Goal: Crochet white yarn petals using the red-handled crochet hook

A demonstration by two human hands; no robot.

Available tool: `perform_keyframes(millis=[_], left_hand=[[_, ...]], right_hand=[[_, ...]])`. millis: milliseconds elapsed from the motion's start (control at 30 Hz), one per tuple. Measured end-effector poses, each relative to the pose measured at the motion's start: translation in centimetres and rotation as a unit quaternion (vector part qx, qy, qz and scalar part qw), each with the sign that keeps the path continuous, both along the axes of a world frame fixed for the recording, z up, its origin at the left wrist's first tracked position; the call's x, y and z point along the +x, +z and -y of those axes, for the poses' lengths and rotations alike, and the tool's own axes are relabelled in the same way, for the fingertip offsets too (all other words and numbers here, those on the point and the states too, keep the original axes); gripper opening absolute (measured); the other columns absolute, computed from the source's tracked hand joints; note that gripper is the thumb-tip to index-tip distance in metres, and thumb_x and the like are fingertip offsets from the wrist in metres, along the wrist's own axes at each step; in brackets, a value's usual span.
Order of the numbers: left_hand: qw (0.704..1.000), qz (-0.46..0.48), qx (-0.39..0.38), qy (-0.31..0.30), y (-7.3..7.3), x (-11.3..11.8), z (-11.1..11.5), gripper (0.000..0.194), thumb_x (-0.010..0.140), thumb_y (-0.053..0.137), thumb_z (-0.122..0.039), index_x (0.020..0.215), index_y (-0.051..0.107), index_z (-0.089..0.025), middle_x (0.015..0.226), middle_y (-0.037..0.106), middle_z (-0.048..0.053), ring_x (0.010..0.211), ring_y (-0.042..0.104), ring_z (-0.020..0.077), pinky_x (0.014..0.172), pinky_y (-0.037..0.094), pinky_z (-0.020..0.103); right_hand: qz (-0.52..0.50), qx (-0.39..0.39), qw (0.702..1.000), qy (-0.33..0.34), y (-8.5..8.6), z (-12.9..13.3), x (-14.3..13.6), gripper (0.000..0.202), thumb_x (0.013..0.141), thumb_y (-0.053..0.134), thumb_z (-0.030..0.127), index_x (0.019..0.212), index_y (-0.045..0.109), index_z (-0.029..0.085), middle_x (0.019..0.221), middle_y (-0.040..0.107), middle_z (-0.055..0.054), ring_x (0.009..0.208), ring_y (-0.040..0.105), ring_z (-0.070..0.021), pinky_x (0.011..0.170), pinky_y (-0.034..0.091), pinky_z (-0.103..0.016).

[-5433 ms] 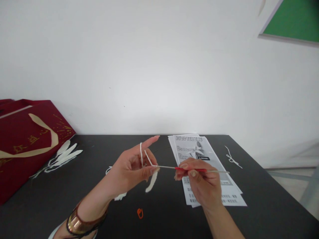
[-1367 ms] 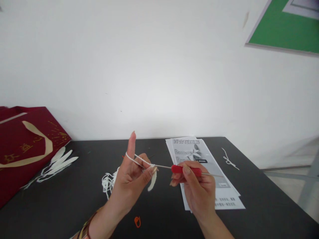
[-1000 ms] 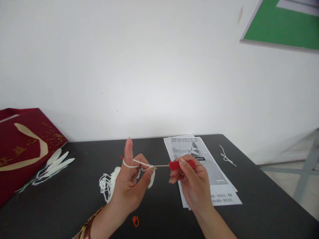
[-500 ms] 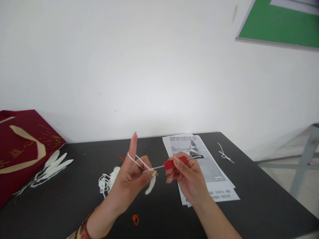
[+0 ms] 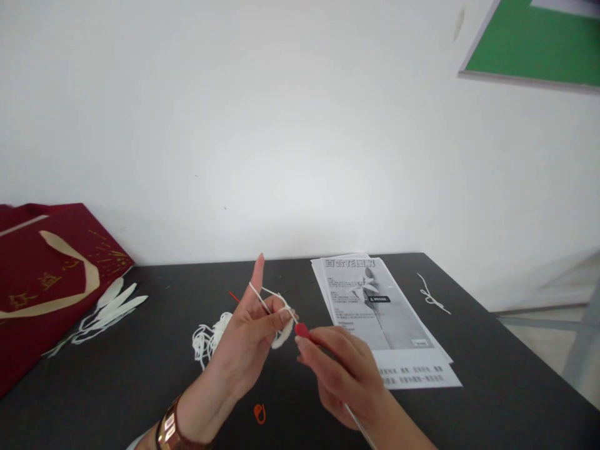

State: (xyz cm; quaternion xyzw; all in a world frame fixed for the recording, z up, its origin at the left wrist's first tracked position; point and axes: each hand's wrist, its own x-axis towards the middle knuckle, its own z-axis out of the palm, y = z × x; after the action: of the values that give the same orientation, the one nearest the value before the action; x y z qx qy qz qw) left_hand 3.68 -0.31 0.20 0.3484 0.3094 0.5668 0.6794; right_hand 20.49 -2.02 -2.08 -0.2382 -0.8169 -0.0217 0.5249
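My left hand (image 5: 250,331) pinches a small white crochet piece (image 5: 282,335) between thumb and fingers, its index finger pointing up with white yarn (image 5: 269,301) looped over it. In my right hand (image 5: 344,369) is a crochet hook (image 5: 302,329) with a red grip, its metal tip at the stitches by my left fingertips. The hook's thin rear shaft comes out below my right hand. Behind my left wrist lies a tangled heap of white yarn (image 5: 209,337). An orange stitch marker (image 5: 259,414) rests on the black table below the hands.
Printed pattern sheets (image 5: 398,337) lie right of centre on the black table (image 5: 487,375). Farther right is a knotted piece of white yarn (image 5: 429,295). Finished white petal shapes (image 5: 115,306) lie beside a dark red bag (image 5: 51,275) at left. A red stick-like thing (image 5: 234,296) shows behind my left hand.
My right hand has turned and moved lower, so the hook now slants up to the left instead of lying nearly level. The camera view has shifted slightly left.
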Motion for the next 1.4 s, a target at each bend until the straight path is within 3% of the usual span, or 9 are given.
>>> perform_keyframes(millis=[100, 200, 333, 500, 600, 867, 1200, 1400], left_hand=[[0.999, 0.017, 0.004, -0.045, 0.1, -0.7, -0.2, 0.098, 0.079, 0.066, -0.005, 0.15, 0.008, -0.04, 0.066, 0.054, -0.005, 0.055, 0.046, 0.0086, 0.053, 0.032, 0.022], [0.996, 0.03, 0.007, -0.085, 0.1, -1.4, -0.4, 0.098, 0.078, 0.065, -0.004, 0.15, 0.009, -0.041, 0.067, 0.053, -0.004, 0.057, 0.046, 0.0092, 0.051, 0.029, 0.022], [0.991, 0.048, 0.024, -0.124, 0.3, -2.0, -0.4, 0.095, 0.078, 0.064, -0.003, 0.149, 0.015, -0.044, 0.066, 0.052, -0.004, 0.058, 0.047, 0.0101, 0.048, 0.026, 0.022], [0.99, 0.056, 0.042, -0.126, 0.5, -1.9, -0.2, 0.095, 0.077, 0.065, -0.003, 0.148, 0.018, -0.044, 0.067, 0.055, -0.003, 0.063, 0.052, 0.0115, 0.05, 0.03, 0.021], [0.991, 0.058, 0.043, -0.109, 0.7, -1.8, 0.0, 0.096, 0.075, 0.066, -0.001, 0.149, 0.02, -0.042, 0.066, 0.056, -0.003, 0.063, 0.054, 0.0111, 0.052, 0.032, 0.02], [0.991, 0.048, 0.044, -0.114, 1.2, -2.1, 0.1, 0.095, 0.076, 0.067, -0.001, 0.148, 0.023, -0.043, 0.066, 0.058, -0.003, 0.058, 0.054, 0.0085, 0.05, 0.032, 0.017], [0.993, 0.022, 0.05, -0.105, 1.6, -2.6, -0.2, 0.096, 0.076, 0.068, -0.002, 0.149, 0.02, -0.042, 0.068, 0.059, -0.003, 0.057, 0.053, 0.0085, 0.051, 0.035, 0.019], [0.993, 0.016, 0.049, -0.103, 1.7, -2.7, -0.1, 0.095, 0.076, 0.069, -0.003, 0.148, 0.022, -0.042, 0.069, 0.059, -0.003, 0.059, 0.054, 0.0093, 0.052, 0.035, 0.019]], right_hand=[[0.024, 0.023, 0.999, 0.008, -0.2, 0.1, 0.1, 0.04, 0.087, 0.054, 0.004, 0.125, 0.058, 0.015, 0.094, 0.071, -0.013, 0.084, 0.068, -0.0208, 0.069, 0.06, -0.031], [-0.063, -0.061, 0.994, 0.068, -0.6, 0.1, 0.1, 0.046, 0.087, 0.05, 0.001, 0.127, 0.059, 0.022, 0.103, 0.067, -0.01, 0.081, 0.068, -0.0167, 0.063, 0.06, -0.026], [-0.176, -0.203, 0.953, 0.139, -1.2, 0.0, -0.3, 0.043, 0.087, 0.052, -0.001, 0.117, 0.066, 0.027, 0.104, 0.066, -0.007, 0.073, 0.068, -0.0131, 0.057, 0.059, -0.022], [-0.264, -0.286, 0.899, 0.199, -1.0, -0.4, -0.5, 0.029, 0.09, 0.055, 0.009, 0.107, 0.071, 0.027, 0.098, 0.066, -0.006, 0.072, 0.069, -0.0166, 0.059, 0.061, -0.031], [-0.275, -0.306, 0.885, 0.216, -0.6, -0.5, -0.4, 0.026, 0.09, 0.057, 0.011, 0.105, 0.072, 0.026, 0.097, 0.067, -0.006, 0.072, 0.069, -0.017, 0.058, 0.061, -0.031], [-0.281, -0.31, 0.884, 0.208, 0.1, -0.4, 0.1, 0.022, 0.089, 0.061, 0.013, 0.103, 0.073, 0.025, 0.094, 0.071, -0.006, 0.07, 0.071, -0.0178, 0.06, 0.06, -0.031], [-0.364, -0.367, 0.821, 0.243, 0.3, -0.7, 0.3, 0.014, 0.087, 0.064, 0.018, 0.096, 0.075, 0.021, 0.08, 0.073, -0.006, 0.064, 0.071, -0.0181, 0.054, 0.06, -0.029], [-0.386, -0.392, 0.802, 0.234, 0.8, -0.8, 0.5, 0.011, 0.084, 0.068, 0.02, 0.092, 0.076, 0.021, 0.08, 0.075, -0.006, 0.064, 0.073, -0.018, 0.056, 0.062, -0.028]])
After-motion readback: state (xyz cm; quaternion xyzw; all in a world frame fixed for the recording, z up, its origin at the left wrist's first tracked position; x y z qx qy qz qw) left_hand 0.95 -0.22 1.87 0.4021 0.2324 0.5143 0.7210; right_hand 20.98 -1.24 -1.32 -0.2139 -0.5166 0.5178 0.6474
